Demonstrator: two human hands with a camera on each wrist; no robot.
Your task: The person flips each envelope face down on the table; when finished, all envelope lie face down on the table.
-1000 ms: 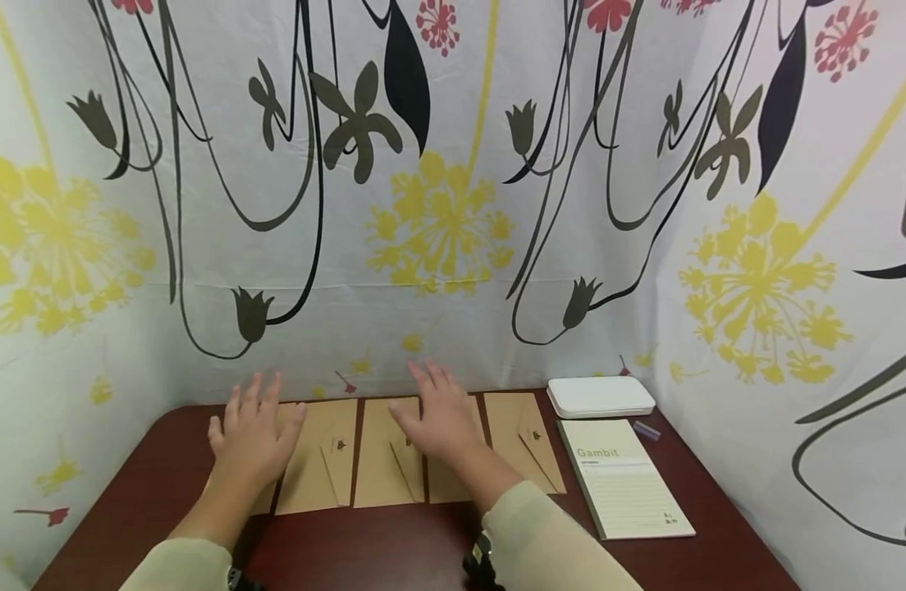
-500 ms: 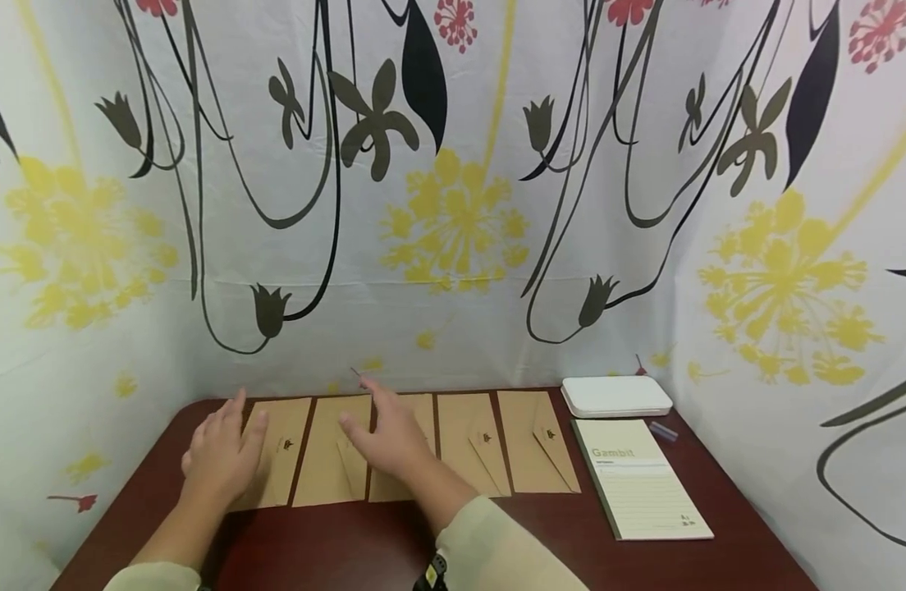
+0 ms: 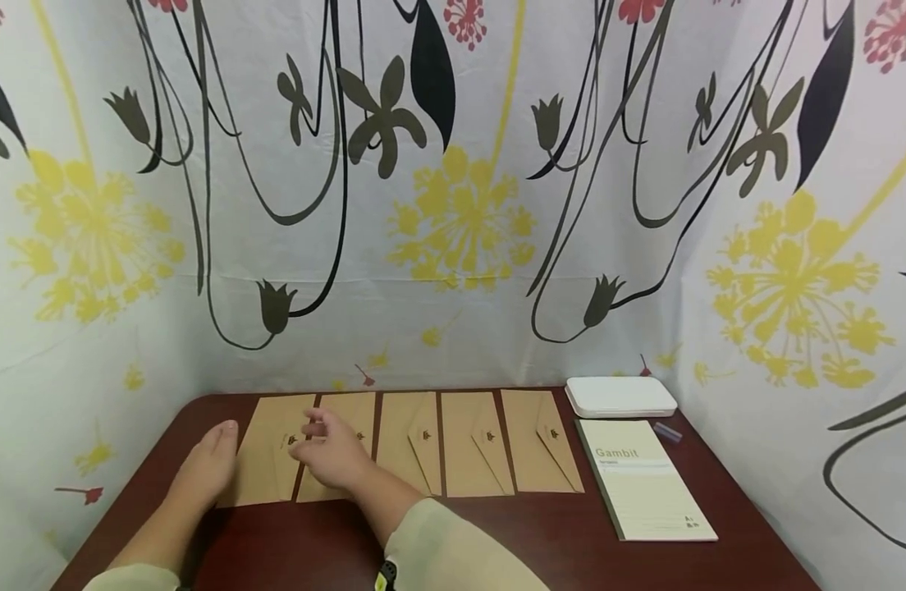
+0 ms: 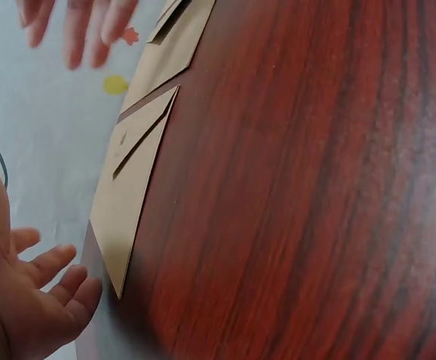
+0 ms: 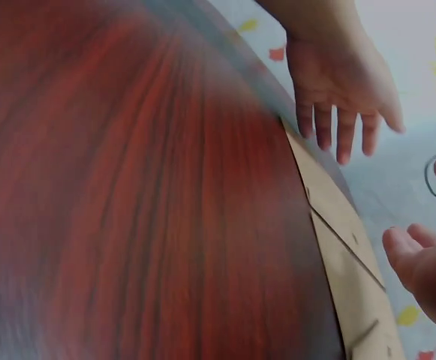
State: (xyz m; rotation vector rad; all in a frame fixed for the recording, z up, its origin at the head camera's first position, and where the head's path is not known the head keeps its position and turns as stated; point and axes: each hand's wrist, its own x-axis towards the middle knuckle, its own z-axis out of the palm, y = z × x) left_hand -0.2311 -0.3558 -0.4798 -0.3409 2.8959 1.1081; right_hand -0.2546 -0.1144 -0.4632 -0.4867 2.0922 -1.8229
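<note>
Several brown kraft-paper envelopes lie side by side in a row along the back of the table. My left hand [image 3: 209, 464] is at the left edge of the leftmost envelope [image 3: 264, 451]; the right wrist view shows its fingers [image 5: 344, 135] straight. My right hand [image 3: 335, 450] hovers over the second envelope [image 3: 350, 404] from the left, its fingers loosely bent toward the leftmost one. Neither hand holds anything. In the left wrist view the leftmost envelope [image 4: 120, 202] lies on the wood with its slanted flap visible, and the left hand [image 4: 41, 300] appears apart from it.
Right of the row, a notepad marked "Gambit" [image 3: 645, 484] lies on the dark red wooden table [image 3: 298, 546]. A white flat case [image 3: 620, 396] sits behind it, with a small bluish-grey object [image 3: 668, 432] alongside. Flower-patterned cloth [image 3: 453, 345] hangs behind and at both sides.
Both hands have moved left over the row. The right hand has gone from the middle envelopes to the second from the left; the left hand now lies beside the leftmost one. The head view has turned slightly left.
</note>
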